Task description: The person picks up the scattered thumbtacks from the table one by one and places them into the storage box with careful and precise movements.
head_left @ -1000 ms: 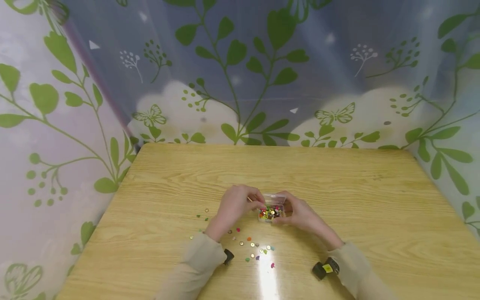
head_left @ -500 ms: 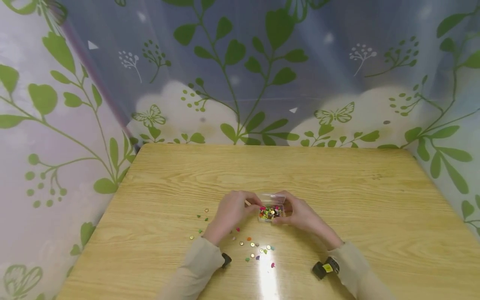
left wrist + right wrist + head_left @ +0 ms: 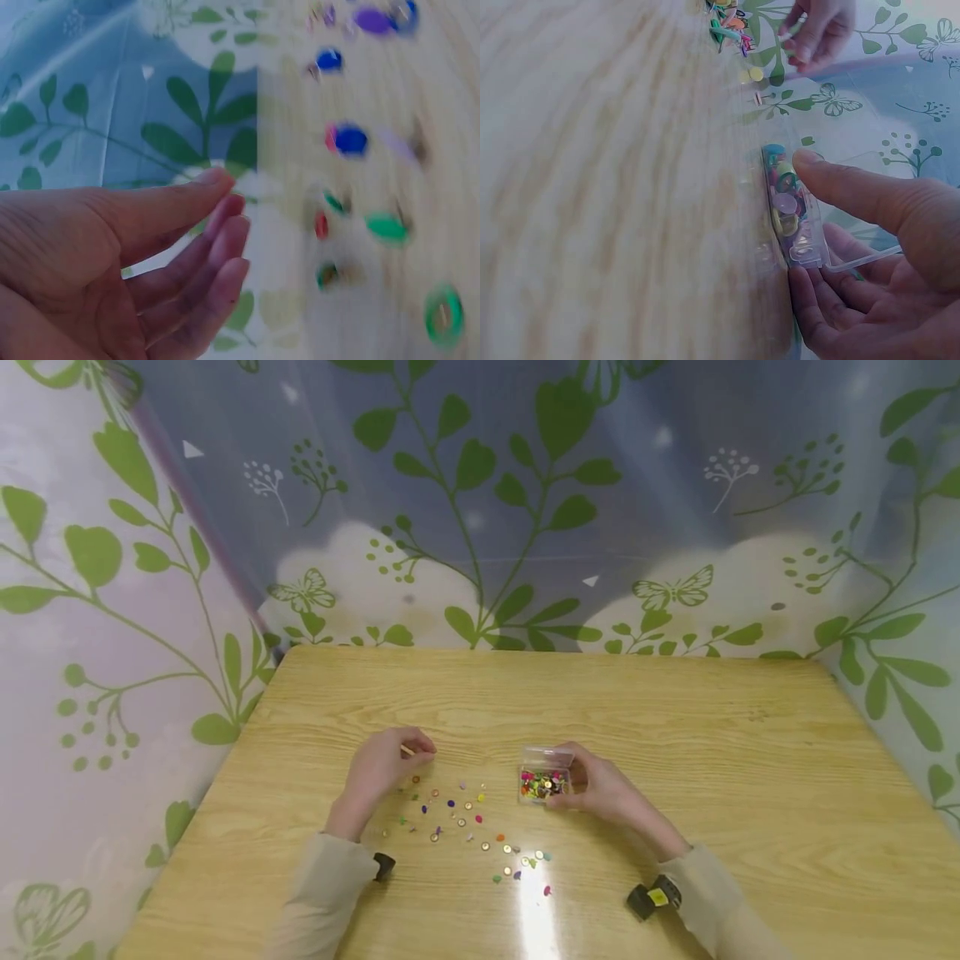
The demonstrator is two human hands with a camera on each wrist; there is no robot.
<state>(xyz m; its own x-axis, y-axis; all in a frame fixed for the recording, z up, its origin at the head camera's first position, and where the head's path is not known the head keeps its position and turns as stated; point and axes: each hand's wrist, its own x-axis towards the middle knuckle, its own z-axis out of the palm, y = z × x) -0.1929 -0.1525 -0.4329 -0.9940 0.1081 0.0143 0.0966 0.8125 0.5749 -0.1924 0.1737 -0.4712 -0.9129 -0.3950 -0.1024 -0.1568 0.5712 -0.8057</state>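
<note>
A small clear plastic box stands on the table with its hinged lid raised, filled with coloured thumbtacks. My right hand holds its right end, thumb at the front and fingers behind. To the left, my left hand hovers over the far-left edge of the loose thumbtacks. In the left wrist view, thumb and fingertips come close together, and nothing shows between them. Loose thumbtacks lie scattered between the hands and toward me, among them a pink one and a green one.
The wooden table runs back to a leaf-patterned curtain, with similar cloth at both sides. Black wrist cameras sit below each sleeve. A bright light reflection falls near the front.
My left hand has drawn back from the box toward the left, uncovering thumbtacks that lay beneath it. A pink thumbtack at the box's left side stays there. My right hand keeps its hold.
</note>
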